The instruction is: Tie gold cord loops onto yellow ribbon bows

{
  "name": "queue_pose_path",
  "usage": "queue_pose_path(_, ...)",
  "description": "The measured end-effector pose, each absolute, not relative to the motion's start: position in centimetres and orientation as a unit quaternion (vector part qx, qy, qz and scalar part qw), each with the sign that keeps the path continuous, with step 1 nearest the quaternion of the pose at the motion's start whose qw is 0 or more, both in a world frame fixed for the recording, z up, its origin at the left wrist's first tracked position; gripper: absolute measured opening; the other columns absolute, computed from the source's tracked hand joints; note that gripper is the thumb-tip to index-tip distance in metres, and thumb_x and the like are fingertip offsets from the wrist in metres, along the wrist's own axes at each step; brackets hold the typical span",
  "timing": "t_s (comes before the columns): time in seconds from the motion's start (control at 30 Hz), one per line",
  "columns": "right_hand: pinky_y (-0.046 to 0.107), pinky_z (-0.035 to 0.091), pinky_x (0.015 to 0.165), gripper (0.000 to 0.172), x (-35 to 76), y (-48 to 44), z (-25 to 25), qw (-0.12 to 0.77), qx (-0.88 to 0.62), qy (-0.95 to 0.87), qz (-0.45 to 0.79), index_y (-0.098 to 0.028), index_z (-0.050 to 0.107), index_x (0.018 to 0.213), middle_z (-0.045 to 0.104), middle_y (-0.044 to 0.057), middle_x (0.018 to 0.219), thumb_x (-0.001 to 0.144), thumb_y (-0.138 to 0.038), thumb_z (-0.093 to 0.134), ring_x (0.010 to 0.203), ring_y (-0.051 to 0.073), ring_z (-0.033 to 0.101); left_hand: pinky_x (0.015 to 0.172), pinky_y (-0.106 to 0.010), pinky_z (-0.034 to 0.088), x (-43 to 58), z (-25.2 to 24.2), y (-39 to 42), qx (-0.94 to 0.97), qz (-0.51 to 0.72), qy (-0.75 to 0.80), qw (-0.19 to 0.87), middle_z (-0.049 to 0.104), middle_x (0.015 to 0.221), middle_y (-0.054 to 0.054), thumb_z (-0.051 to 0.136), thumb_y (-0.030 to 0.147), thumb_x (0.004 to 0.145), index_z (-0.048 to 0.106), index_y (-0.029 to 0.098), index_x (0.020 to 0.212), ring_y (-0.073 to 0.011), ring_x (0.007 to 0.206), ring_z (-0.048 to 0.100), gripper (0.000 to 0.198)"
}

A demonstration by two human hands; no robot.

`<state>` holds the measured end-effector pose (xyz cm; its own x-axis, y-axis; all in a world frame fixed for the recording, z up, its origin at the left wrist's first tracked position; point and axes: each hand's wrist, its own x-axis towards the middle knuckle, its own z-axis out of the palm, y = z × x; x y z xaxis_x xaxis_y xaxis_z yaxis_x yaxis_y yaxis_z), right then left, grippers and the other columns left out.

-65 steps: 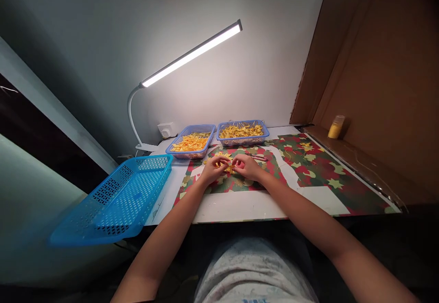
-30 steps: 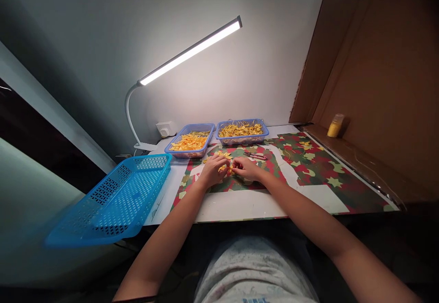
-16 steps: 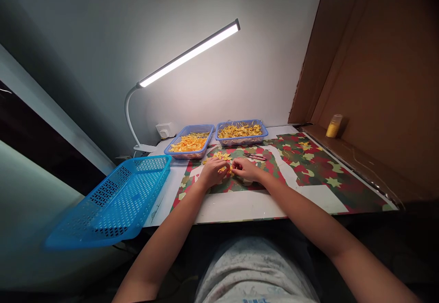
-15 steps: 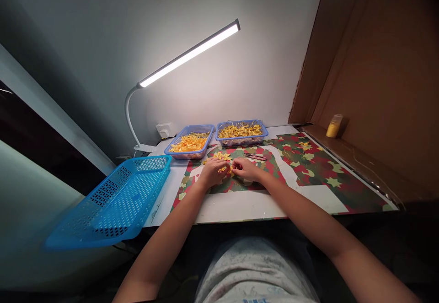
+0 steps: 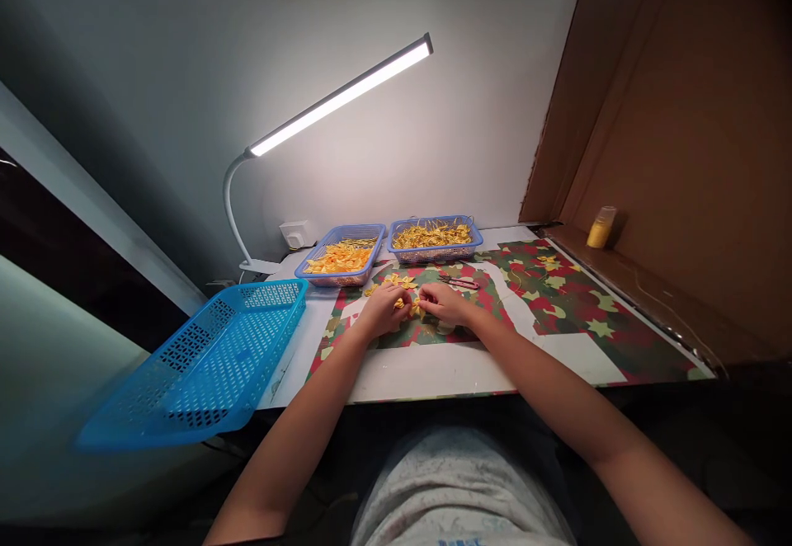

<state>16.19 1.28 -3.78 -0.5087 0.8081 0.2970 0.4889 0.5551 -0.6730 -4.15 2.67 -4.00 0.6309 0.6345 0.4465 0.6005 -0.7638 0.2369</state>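
My left hand (image 5: 382, 311) and my right hand (image 5: 446, 303) rest close together on a camouflage-patterned mat (image 5: 557, 298). Both have their fingers pinched on a small yellow piece (image 5: 413, 308) held between them. A few more yellow pieces (image 5: 396, 281) lie loose on the mat just beyond my left hand. A small pair of snips (image 5: 461, 282) lies beyond my right hand.
Two pale blue baskets stand at the back: one with orange pieces (image 5: 340, 256), one with yellow strands (image 5: 433, 237). A large bright blue basket (image 5: 204, 364) overhangs the table's left edge. A lit desk lamp (image 5: 334, 101) arches overhead. Cardboard (image 5: 668, 117) and a yellow bottle (image 5: 599, 228) stand at the right.
My hands have drawn slightly closer together over the yellow piece and have stayed in the same spot on the mat. Nothing else has moved.
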Motion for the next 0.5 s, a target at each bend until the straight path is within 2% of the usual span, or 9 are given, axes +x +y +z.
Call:
queue_pose_path(0.3, 0.025, 0.031, 0.057, 0.016, 16.27, 1.50, -4.03, 0.295, -0.375, -0.835, 0.275, -0.019, 0.045, 0.074, 0.049, -0.002, 0.070, 0.087, -0.026, 0.049, 0.062, 0.013, 0.040, 0.075, -0.033, 0.041, -3.85, -3.91, 2.27, 0.897, 0.253, 0.353, 0.081, 0.060, 0.079, -0.004, 0.045, 0.024, 0.090, 0.050, 0.020, 0.072, -0.0196, 0.079, 0.052, 0.019)
queue_pose_path(0.5, 0.026, 0.035, 0.060, 0.013, 16.17, 1.15, -3.73, 0.299, -0.360, -0.836, 0.288, -0.019, 0.047, 0.078, 0.051, -0.001, 0.075, 0.089, -0.026, 0.047, 0.066, 0.014, 0.042, 0.075, -0.034, 0.041, -3.96, -3.89, 2.29, 0.903, 0.246, 0.344, 0.076, 0.059, 0.081, -0.004, 0.046, 0.035, 0.092, 0.050, 0.020, 0.075, -0.0199, 0.080, 0.052, 0.023)
